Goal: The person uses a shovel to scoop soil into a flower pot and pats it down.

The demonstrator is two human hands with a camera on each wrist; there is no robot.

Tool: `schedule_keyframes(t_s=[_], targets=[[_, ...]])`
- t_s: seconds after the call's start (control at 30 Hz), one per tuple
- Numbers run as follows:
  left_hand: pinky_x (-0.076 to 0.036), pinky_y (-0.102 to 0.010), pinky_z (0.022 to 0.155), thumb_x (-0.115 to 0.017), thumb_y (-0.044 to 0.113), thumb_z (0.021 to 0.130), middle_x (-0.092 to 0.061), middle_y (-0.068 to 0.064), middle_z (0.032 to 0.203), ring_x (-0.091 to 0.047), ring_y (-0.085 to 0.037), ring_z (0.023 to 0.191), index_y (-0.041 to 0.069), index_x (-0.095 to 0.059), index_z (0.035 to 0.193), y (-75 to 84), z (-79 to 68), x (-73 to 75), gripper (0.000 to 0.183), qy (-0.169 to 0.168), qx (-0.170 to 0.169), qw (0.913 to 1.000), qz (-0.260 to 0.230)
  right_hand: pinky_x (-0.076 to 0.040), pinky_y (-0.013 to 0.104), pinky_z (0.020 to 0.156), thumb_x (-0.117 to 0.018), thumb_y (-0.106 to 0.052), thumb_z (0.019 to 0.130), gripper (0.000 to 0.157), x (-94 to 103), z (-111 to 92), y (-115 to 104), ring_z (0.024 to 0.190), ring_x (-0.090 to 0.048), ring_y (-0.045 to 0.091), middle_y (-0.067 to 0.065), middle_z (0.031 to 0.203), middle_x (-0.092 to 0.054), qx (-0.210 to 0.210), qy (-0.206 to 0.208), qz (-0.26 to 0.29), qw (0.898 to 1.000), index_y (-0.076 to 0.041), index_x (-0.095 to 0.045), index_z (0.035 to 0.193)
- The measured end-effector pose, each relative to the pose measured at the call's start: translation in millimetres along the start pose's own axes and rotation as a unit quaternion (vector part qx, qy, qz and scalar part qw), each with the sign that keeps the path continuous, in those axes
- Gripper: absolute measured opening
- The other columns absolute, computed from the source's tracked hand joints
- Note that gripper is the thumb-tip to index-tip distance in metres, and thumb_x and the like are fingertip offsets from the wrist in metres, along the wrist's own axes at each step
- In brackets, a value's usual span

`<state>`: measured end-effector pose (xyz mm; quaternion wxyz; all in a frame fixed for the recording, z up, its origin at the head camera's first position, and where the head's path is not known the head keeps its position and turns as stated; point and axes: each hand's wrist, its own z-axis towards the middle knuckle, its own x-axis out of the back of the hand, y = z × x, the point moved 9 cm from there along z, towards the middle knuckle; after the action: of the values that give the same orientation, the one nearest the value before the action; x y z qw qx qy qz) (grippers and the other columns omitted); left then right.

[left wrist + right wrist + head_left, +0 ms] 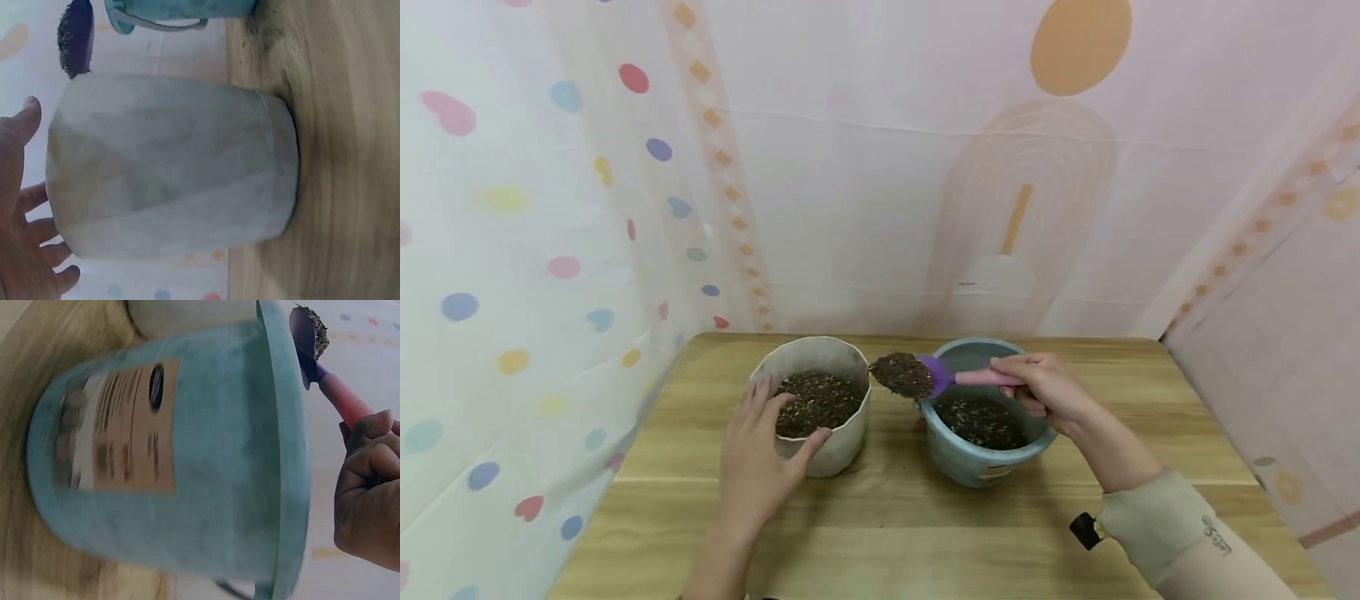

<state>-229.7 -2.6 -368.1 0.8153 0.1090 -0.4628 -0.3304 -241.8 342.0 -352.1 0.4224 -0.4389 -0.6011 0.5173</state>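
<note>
My right hand (1048,390) grips the pink handle of a small garden trowel (988,377), held level over the rim of a blue bucket (977,467). Dark soil is heaped on its purple blade, whose tip reaches the right rim of a white pot (842,454). Soil (820,403) lies inside that pot, and darker soil (981,423) fills the bottom of the bucket. At the pot's near left rim is my left hand (760,458), fingers spread and loosely bent; in the left wrist view its fingertips (56,253) are beside the rim. Whether they touch it I cannot tell.
Both containers stand side by side on a wooden table (880,550), with a narrow gap between them. Behind is a patterned cloth backdrop (865,208), and another spotted cloth (512,317) hangs at the left. A printed label (134,428) is on the bucket's side.
</note>
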Motion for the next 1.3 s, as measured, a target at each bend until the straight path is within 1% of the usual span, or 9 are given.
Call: schedule_keyframes(t_s=[0.2, 0.37, 0.57, 0.67, 0.8, 0.83, 0.93, 1.07, 1.3], targets=[[-0.029, -0.067, 0.11, -0.083, 0.051, 0.079, -0.032, -0.031, 0.157, -0.035, -0.052, 0.141, -0.002, -0.059, 0.125, -16.0, -4.0, -2.2, 0.074, -0.02, 0.047, 0.9986, 0.014, -0.018, 0.021, 0.038, -0.055, -0.028, 0.106, 0.036, -30.5, 20, -6, 0.037, -0.023, 0.003, 0.002, 0.098, -0.078, 0.012, -0.027, 0.008, 1.0, 0.001, -0.073, 0.118], [-0.03, -0.063, 0.112, -0.08, 0.057, 0.08, -0.025, -0.029, 0.161, -0.036, -0.054, 0.139, -0.006, -0.057, 0.129, -24.0, -3.4, -9.0, 0.083, -0.05, 0.073, 0.996, 0.017, -0.021, 0.021, 0.038, -0.06, -0.026, 0.102, 0.033, -56.1, 45, -10, 0.037, -0.022, 0.004, 0.004, 0.088, -0.078, 0.006, 0.007, -0.017, 1.0, 0.003, -0.075, 0.108], [-0.028, -0.064, 0.114, -0.077, 0.063, 0.08, -0.025, -0.028, 0.162, -0.035, -0.053, 0.14, -0.011, -0.054, 0.135, -21.8, -2.9, -15.3, 0.095, -0.065, 0.078, 0.9947, 0.021, -0.031, 0.024, 0.045, -0.066, -0.025, 0.097, 0.025, -81.2, 71, -18, 0.044, -0.036, 0.009, -0.003, 0.075, -0.076, 0.04, 0.072, -0.181, 0.98, -0.007, -0.081, 0.092], [-0.027, -0.064, 0.114, -0.076, 0.065, 0.08, -0.024, -0.027, 0.162, -0.034, -0.052, 0.141, -0.012, -0.052, 0.138, -18.8, -3.7, -18.4, 0.099, -0.075, 0.079, 0.9939, 0.02, -0.043, 0.024, 0.049, -0.067, -0.025, 0.098, 0.021, -103.4, 67, -29, 0.05, -0.056, 0.011, 0.002, 0.08, -0.077, 0.136, 0.069, -0.327, 0.932, -0.01, -0.082, 0.097], [-0.026, -0.064, 0.115, -0.075, 0.066, 0.08, -0.022, -0.026, 0.163, -0.032, -0.051, 0.142, -0.012, -0.051, 0.139, -14.8, -3.7, -19.8, 0.1, -0.08, 0.08, 0.9935, 0.015, -0.049, 0.027, 0.049, -0.071, -0.017, 0.097, 0.015, -133.2, 40, -47, 0.052, -0.061, 0.014, 0.006, 0.066, -0.069, 0.29, 0.092, -0.503, 0.809, -0.005, -0.077, 0.09], [-0.026, -0.064, 0.115, -0.075, 0.066, 0.08, -0.022, -0.026, 0.163, -0.032, -0.051, 0.143, -0.012, -0.051, 0.139, -14.0, -3.6, -19.2, 0.1, -0.079, 0.079, 0.9937, 0.014, -0.048, 0.028, 0.048, -0.072, -0.016, 0.095, 0.012, -137.3, 33, -51, 0.049, -0.057, 0.014, 0.004, 0.062, -0.066, 0.313, 0.101, -0.522, 0.787, -0.005, -0.076, 0.091], [-0.026, -0.064, 0.115, -0.077, 0.064, 0.079, -0.024, -0.027, 0.162, -0.032, -0.051, 0.142, -0.013, -0.052, 0.137, -10.8, -3.6, -15.6, 0.099, -0.063, 0.069, 0.9956, 0.008, -0.049, 0.032, 0.049, -0.073, -0.013, 0.094, 0.007, -140.2, 16, -61, 0.054, -0.061, 0.017, 0.003, 0.067, -0.066, 0.363, 0.131, -0.541, 0.747, -0.007, -0.072, 0.091], [-0.022, -0.064, 0.116, -0.08, 0.061, 0.077, -0.03, -0.031, 0.158, -0.033, -0.05, 0.143, -0.014, -0.054, 0.134, -5.8, -4.3, -11.7, 0.097, -0.039, 0.045, 0.9981, 0.018, -0.047, 0.032, 0.05, -0.075, -0.01, 0.092, 0.006, -125.6, -4, -73, 0.052, -0.055, 0.014, 0.001, 0.067, -0.064, 0.388, 0.152, -0.508, 0.754, -0.006, -0.07, 0.091], [-0.009, -0.067, 0.118, -0.077, 0.065, 0.077, -0.033, -0.034, 0.155, -0.027, -0.047, 0.147, -0.007, -0.052, 0.139, 1.5, -4.7, -15.6, 0.099, -0.022, 0.029, 0.9989, 0.03, -0.05, 0.028, 0.056, -0.073, -0.009, 0.093, 0.018, -67.4, -30, -74, 0.058, -0.055, 0.007, 0.001, 0.082, -0.075, 0.329, 0.164, -0.408, 0.836, -0.005, -0.077, 0.11]])
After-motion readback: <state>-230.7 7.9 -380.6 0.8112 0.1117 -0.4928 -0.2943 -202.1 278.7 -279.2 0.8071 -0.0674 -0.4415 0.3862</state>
